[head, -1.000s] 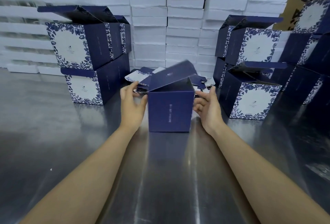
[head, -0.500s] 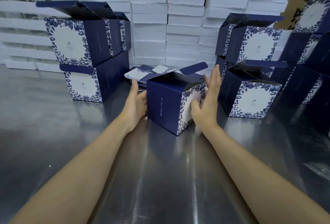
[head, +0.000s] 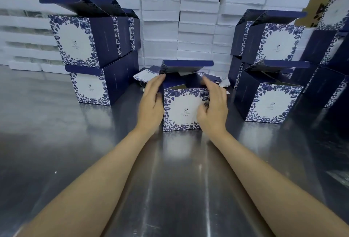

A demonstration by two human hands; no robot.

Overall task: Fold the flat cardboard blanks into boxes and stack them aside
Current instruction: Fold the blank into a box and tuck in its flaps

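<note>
Head view: a navy and white floral cardboard box [head: 181, 110] is seen standing upright at the centre of the brushed steel table [head: 85, 151], just in front of a low pile of flat printed blanks [head: 144, 78]. It is braced by the left hand [head: 151, 102], whose straight fingers are pressed flat against its left wall. Its right front corner is clasped by the right hand [head: 213, 108], with the thumb laid on the printed face and the fingers run up the side wall.

The body is judged to be fully squared. The lid flap is raised at the back, as it is on the finished boxes, so this one is judged ready to be stacked. A left stack of finished boxes [head: 90, 66] and a right group of finished boxes [head: 272, 95] are set two high, so a good part of the work is judged done. The blanks are left to be folded; how many remain cannot be told. White slabs [head: 198, 19] are piled behind.
</note>
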